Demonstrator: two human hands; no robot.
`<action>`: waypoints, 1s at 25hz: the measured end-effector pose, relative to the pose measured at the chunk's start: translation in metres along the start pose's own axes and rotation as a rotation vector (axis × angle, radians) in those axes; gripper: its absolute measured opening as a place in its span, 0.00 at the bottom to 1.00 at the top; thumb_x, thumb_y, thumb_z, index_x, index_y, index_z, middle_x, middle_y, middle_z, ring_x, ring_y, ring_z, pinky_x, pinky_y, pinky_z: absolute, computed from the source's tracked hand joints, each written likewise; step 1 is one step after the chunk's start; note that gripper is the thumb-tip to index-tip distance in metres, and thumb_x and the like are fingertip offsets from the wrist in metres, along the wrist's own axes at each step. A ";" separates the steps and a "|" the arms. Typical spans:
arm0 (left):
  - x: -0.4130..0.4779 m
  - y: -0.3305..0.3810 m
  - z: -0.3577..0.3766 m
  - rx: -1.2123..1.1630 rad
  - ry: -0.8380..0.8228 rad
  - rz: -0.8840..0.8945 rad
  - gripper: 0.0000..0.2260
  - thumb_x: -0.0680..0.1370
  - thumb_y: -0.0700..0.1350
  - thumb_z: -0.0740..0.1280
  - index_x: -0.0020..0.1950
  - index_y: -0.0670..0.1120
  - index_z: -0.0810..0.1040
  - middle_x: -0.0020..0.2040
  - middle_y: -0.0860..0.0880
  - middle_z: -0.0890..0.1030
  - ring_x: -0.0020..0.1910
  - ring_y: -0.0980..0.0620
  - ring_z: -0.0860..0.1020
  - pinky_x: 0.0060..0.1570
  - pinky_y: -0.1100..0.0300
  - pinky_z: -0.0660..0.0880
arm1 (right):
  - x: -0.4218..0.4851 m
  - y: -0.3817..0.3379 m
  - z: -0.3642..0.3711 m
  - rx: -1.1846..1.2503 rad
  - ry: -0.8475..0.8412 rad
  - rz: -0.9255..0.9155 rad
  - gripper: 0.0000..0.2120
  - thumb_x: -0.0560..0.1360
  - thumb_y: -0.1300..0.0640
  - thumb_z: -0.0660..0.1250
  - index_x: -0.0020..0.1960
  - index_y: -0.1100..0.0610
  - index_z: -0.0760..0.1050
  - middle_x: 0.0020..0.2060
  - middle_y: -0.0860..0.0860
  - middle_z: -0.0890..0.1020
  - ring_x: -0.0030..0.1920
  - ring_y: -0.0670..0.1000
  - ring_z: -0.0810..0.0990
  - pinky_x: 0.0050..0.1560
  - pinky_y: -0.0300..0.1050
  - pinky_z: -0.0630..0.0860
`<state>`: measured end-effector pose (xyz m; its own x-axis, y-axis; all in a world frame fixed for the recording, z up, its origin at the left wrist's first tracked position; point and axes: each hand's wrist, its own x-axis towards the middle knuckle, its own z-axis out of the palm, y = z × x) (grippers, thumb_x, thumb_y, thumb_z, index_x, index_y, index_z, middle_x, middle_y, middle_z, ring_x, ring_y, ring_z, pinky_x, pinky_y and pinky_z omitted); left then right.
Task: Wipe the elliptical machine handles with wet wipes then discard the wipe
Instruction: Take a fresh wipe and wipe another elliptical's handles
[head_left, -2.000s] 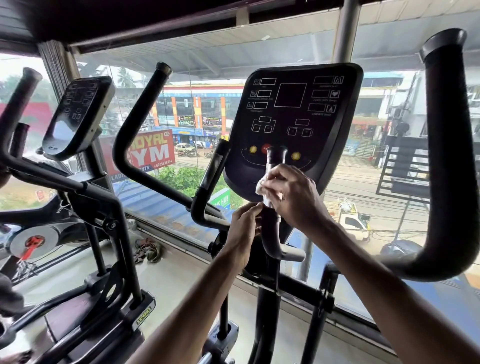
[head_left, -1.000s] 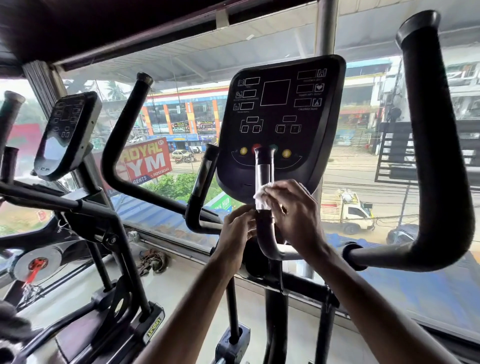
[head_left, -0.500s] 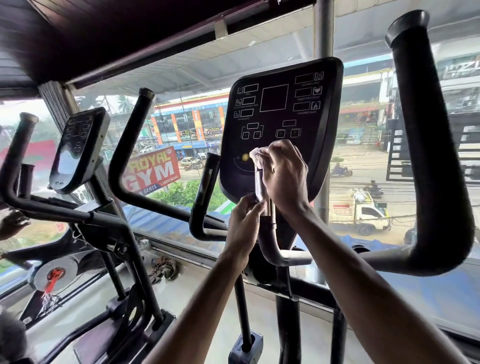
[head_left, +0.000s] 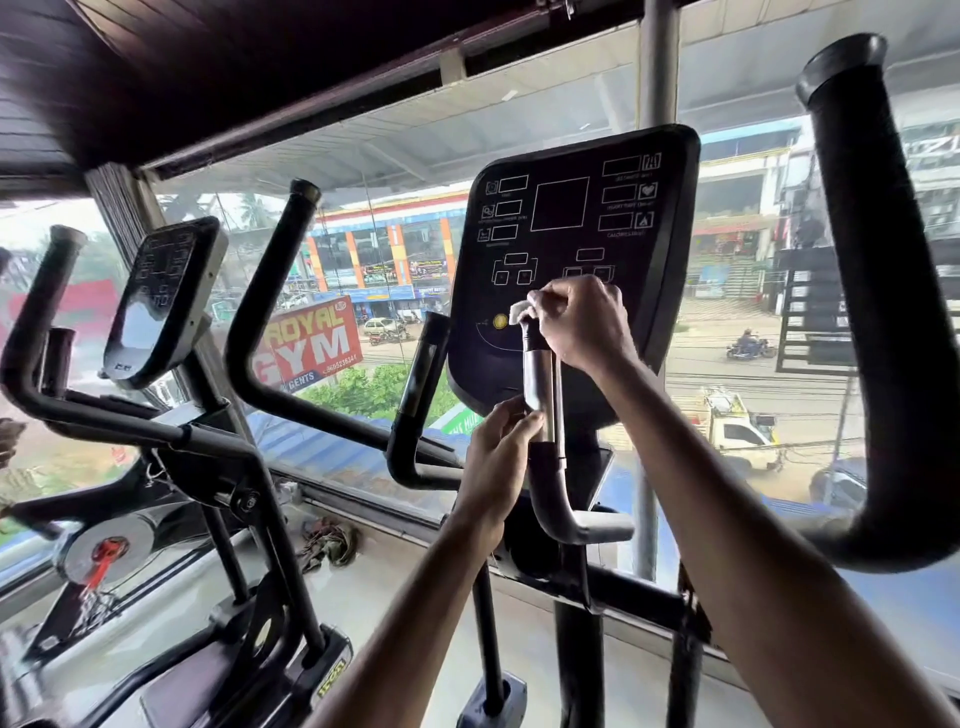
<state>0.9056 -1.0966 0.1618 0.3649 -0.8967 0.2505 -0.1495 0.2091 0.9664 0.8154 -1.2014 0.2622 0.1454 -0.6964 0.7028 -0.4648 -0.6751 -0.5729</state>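
The elliptical's short inner handle (head_left: 540, 384) stands upright in front of the black console (head_left: 571, 234), with a silver sensor strip along it. My right hand (head_left: 582, 322) grips a crumpled white wet wipe (head_left: 521, 310) around the very top of this handle. My left hand (head_left: 501, 452) holds the same handle lower down, fingers curled on it just under the silver part. The second inner handle (head_left: 415, 400) stands to the left. Long black swing handles rise at the left (head_left: 260, 322) and far right (head_left: 878, 270).
A second elliptical with its own console (head_left: 161, 296) stands at the left. A big window runs behind the machines, with a street below. A bundle of rags (head_left: 330, 543) lies on the floor by the window sill.
My right hand slid the wipe up the inner handle from mid-height to its top. My left hand stayed lower on the same handle. The camera view tilted upward.
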 end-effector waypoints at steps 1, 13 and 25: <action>0.001 0.000 0.000 0.003 -0.003 -0.003 0.08 0.77 0.53 0.66 0.51 0.54 0.84 0.42 0.56 0.83 0.48 0.51 0.81 0.60 0.46 0.77 | 0.003 -0.001 -0.006 -0.024 -0.113 0.023 0.12 0.80 0.49 0.69 0.45 0.54 0.86 0.32 0.45 0.82 0.36 0.48 0.79 0.42 0.42 0.74; 0.012 -0.005 -0.011 -0.131 -0.069 -0.086 0.11 0.84 0.44 0.62 0.56 0.48 0.84 0.46 0.52 0.85 0.47 0.51 0.81 0.52 0.56 0.76 | -0.031 0.013 -0.004 -0.032 0.174 -0.339 0.03 0.75 0.53 0.76 0.46 0.52 0.86 0.44 0.45 0.87 0.45 0.45 0.83 0.48 0.38 0.78; 0.012 -0.006 -0.028 -0.252 -0.123 -0.228 0.16 0.86 0.50 0.58 0.64 0.43 0.79 0.49 0.50 0.87 0.54 0.49 0.82 0.61 0.46 0.73 | -0.167 0.044 0.025 -0.034 0.188 -0.426 0.03 0.79 0.58 0.73 0.49 0.57 0.86 0.45 0.50 0.83 0.44 0.50 0.81 0.47 0.44 0.80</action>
<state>0.9366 -1.0980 0.1607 0.2471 -0.9685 0.0324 0.1595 0.0736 0.9844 0.7920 -1.1212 0.1093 0.1704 -0.3010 0.9383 -0.4271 -0.8807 -0.2049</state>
